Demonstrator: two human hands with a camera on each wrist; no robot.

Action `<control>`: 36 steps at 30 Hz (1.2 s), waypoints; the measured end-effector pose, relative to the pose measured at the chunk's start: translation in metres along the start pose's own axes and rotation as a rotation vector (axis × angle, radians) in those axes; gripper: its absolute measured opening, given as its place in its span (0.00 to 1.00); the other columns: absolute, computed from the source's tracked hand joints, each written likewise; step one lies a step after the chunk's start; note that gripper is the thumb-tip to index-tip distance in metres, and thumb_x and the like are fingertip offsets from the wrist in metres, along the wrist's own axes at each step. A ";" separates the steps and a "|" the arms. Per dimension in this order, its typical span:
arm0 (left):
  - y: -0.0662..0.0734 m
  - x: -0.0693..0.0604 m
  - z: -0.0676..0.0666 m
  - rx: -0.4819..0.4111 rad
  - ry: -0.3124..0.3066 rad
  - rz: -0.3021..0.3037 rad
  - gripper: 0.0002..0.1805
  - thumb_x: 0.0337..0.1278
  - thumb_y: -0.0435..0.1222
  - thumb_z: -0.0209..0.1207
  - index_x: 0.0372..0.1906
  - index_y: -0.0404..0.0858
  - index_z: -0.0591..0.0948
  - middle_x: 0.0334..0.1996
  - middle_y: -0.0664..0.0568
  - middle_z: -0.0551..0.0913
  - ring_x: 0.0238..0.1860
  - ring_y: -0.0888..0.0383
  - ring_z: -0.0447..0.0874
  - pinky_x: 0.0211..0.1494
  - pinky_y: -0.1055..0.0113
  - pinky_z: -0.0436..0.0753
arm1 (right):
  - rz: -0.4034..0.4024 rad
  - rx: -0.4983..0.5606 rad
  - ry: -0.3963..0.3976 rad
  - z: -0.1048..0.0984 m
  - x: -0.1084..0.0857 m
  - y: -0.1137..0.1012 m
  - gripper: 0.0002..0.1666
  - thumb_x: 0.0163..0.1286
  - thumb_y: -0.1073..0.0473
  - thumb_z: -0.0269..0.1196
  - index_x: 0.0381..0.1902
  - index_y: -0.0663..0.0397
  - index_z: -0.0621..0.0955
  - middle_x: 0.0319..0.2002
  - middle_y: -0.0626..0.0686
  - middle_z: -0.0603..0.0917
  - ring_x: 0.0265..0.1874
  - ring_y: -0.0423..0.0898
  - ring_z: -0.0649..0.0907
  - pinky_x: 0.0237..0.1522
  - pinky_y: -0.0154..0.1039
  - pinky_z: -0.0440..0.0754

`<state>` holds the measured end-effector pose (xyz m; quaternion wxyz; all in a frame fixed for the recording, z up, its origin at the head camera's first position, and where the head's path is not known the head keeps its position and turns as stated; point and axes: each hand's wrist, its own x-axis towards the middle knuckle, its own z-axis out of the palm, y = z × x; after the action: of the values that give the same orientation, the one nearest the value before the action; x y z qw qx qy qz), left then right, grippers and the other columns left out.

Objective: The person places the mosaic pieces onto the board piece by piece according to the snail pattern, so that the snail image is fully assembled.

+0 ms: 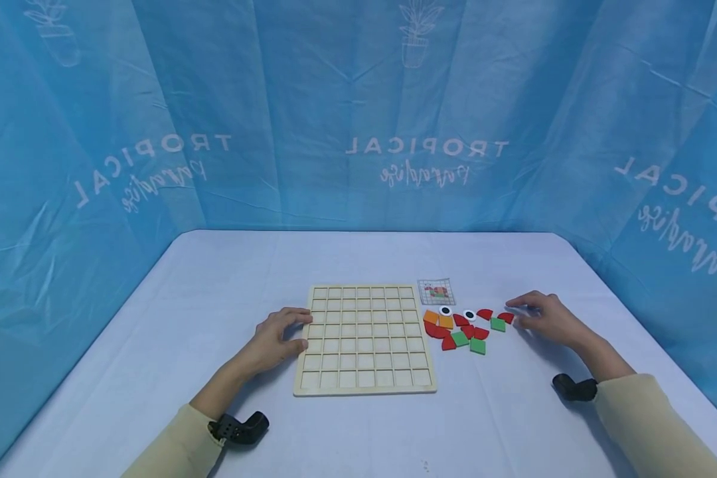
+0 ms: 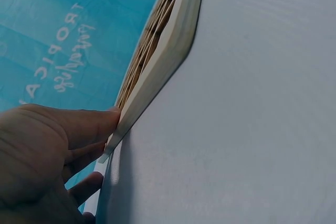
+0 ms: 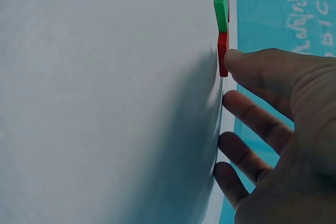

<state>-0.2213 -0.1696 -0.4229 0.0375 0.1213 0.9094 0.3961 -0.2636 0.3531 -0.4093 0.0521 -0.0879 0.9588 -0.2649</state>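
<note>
My left hand (image 1: 275, 338) touched a gridded wooden board (image 1: 348, 344), my right hand (image 1: 546, 320) a red piece (image 1: 505, 317)
The left lay relaxed at its left edge; the right was spread, clasping nothing, thumb at the piece, which lay right of the board by a green square (image 1: 498, 324); pinching its sides seemed surest, without nudging the square

Pale wooden grid board (image 1: 365, 345), lying flat, red quarter-round piece (image 1: 506, 317) to its right, beside green square (image 1: 498, 324)
</note>
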 end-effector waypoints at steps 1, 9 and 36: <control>0.000 0.000 0.000 -0.002 0.001 0.000 0.23 0.54 0.35 0.62 0.57 0.41 0.76 0.66 0.49 0.68 0.72 0.42 0.52 0.71 0.39 0.41 | -0.003 -0.007 0.004 0.000 0.001 0.000 0.24 0.62 0.58 0.62 0.57 0.55 0.77 0.59 0.66 0.71 0.59 0.67 0.64 0.51 0.63 0.73; -0.001 -0.001 -0.001 -0.009 0.005 0.008 0.23 0.54 0.34 0.62 0.58 0.40 0.76 0.67 0.49 0.68 0.72 0.42 0.52 0.71 0.38 0.41 | -0.025 -0.051 0.043 0.004 0.007 -0.004 0.22 0.57 0.59 0.66 0.52 0.55 0.80 0.56 0.65 0.73 0.55 0.64 0.65 0.44 0.54 0.76; -0.003 0.000 0.001 0.010 0.011 0.044 0.25 0.53 0.35 0.63 0.58 0.39 0.75 0.66 0.48 0.68 0.71 0.41 0.55 0.70 0.38 0.44 | -0.053 0.018 0.045 0.011 0.016 -0.041 0.23 0.58 0.53 0.67 0.51 0.51 0.81 0.53 0.58 0.77 0.54 0.57 0.66 0.45 0.48 0.78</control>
<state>-0.2213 -0.1707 -0.4257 0.0232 0.1395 0.9087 0.3929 -0.2717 0.3098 -0.3979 0.0244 -0.1067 0.9548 -0.2765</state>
